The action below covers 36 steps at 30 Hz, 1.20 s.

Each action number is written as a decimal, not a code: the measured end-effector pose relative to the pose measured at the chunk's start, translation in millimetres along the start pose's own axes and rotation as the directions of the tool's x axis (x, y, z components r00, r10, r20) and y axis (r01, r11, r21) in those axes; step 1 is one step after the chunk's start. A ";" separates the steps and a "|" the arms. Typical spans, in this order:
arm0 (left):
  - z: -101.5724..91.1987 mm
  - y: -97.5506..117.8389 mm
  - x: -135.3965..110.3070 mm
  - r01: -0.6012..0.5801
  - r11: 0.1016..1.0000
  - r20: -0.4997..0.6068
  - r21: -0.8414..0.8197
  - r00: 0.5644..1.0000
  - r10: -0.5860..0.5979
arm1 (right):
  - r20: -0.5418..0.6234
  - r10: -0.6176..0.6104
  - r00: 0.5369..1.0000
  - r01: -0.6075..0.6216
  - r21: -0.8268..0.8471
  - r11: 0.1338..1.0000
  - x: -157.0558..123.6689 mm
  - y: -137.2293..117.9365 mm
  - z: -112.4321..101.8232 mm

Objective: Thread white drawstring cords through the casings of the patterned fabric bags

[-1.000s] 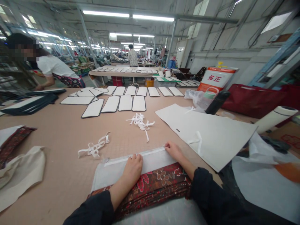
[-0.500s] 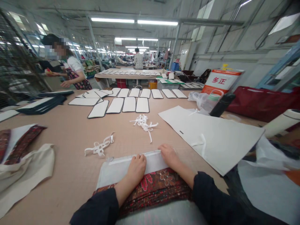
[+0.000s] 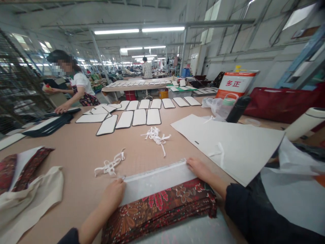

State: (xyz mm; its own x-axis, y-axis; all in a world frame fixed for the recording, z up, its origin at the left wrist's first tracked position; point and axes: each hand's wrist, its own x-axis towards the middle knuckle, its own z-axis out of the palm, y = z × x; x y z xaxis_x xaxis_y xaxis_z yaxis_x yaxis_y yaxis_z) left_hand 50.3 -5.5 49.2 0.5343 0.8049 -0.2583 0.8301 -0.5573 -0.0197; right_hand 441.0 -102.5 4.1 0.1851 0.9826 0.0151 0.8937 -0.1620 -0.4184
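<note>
At six o'clock, layered floral-print fabric [image 3: 162, 201] is seen, the whitish panel [image 3: 157, 183] beyond finger-pinched at far corners by the left hand [image 3: 115, 191] (seven) and right hand [image 3: 199, 167] (half past four), work judged partway: edge strip [image 3: 157, 171] laid, loose tapes [image 3: 109, 167] at eight unused.

Beneath the left hand [image 3: 113, 192] and the right hand [image 3: 199, 168], a broad tan counter [image 3: 78, 152] is spread. Between the hands, a whitish plastic sheet [image 3: 157, 179] is laid on it. Just beyond the left hand, a tangle of white ties [image 3: 109, 167] is seen; a second tangle [image 3: 154, 134] is found ahead of the gap between the hands. Well beyond both hands, white panels with dark edges [image 3: 139, 117] are set in rows. Outward of the left hand, a cream cloth [image 3: 47, 191] is crumpled; outward of the right hand, a large pale board [image 3: 238, 149] is laid
</note>
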 end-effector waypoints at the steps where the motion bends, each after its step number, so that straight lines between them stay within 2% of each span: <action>1: -6.6 6.6 6.1 -0.029 0.999 0.002 0.036 1.000 0.029 | 0.003 0.014 1.000 -0.014 -0.021 1.000 1.8 -0.2 -1.0; 4: -25.2 41.8 32.9 -0.157 0.987 -0.004 0.044 0.987 0.158 | 0.054 0.013 0.998 -0.010 -0.059 0.998 7.5 0.4 -4.1; 7: -33.8 88.2 65.1 -0.307 0.946 -0.023 -0.107 0.952 0.306 | 0.069 0.037 0.997 -0.034 -0.043 0.998 9.1 2.7 -6.2; 9: -33.3 118.7 85.8 -0.373 0.905 -0.086 -0.206 0.928 0.363 | 0.040 0.047 0.998 -0.047 -0.010 0.999 6.5 4.0 -7.5; 13: -24.5 169.0 118.9 -0.438 0.840 -0.232 -0.321 0.896 0.378 | 0.017 0.023 1.000 -0.026 0.176 0.984 2.2 7.2 -11.5; 16: -15.9 194.3 136.2 -0.404 0.823 -0.248 -0.400 0.912 0.327 | 0.023 0.030 0.999 -0.036 0.397 0.917 10.9 10.5 -10.6; 18: -10.0 205.8 144.9 -0.342 0.813 -0.220 -0.471 0.938 0.267 | -0.007 0.043 0.999 -0.032 0.525 0.850 22.2 13.1 -5.3; 20: -4.6 214.1 150.9 -0.289 0.807 -0.187 -0.515 0.957 0.224 | -0.033 0.046 0.998 -0.019 0.574 0.819 33.4 16.0 3.0; 22: -0.3 220.3 153.5 -0.248 0.822 -0.164 -0.513 0.968 0.189 | -0.047 0.043 0.998 -0.011 0.529 0.849 40.6 18.3 11.8; 25: 3.4 227.3 150.9 -0.189 0.877 -0.189 -0.442 0.975 0.115 | -0.096 0.037 0.995 -0.001 0.353 0.936 40.5 19.4 20.6; 28: 4.6 231.7 144.4 -0.212 0.918 -0.280 -0.334 0.953 0.118 | -0.201 -0.007 0.980 0.039 0.154 0.987 33.1 18.2 22.6; 30: 5.5 232.9 140.6 -0.262 0.931 -0.334 -0.255 0.927 0.169 | -0.216 -0.056 0.975 0.066 0.040 0.997 29.9 17.1 21.8; 32: 7.5 232.6 138.5 -0.301 0.937 -0.361 -0.179 0.906 0.222 | -0.157 -0.067 0.985 0.067 -0.007 0.998 30.6 16.4 20.1; 36: 14.5 230.1 138.2 -0.354 0.933 -0.400 -0.067 0.866 0.300 | -0.018 0.048 0.999 -0.047 0.054 0.997 40.5 14.5 13.6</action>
State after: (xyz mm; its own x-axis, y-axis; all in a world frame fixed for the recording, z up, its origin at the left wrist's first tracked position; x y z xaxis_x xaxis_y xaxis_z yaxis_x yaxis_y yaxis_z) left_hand 312.8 -25.4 -5.0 0.7757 0.6113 0.1569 0.5958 -0.7913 0.1373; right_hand 456.0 -63.7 -13.7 0.2353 0.9718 0.0117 0.8605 -0.2027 -0.4674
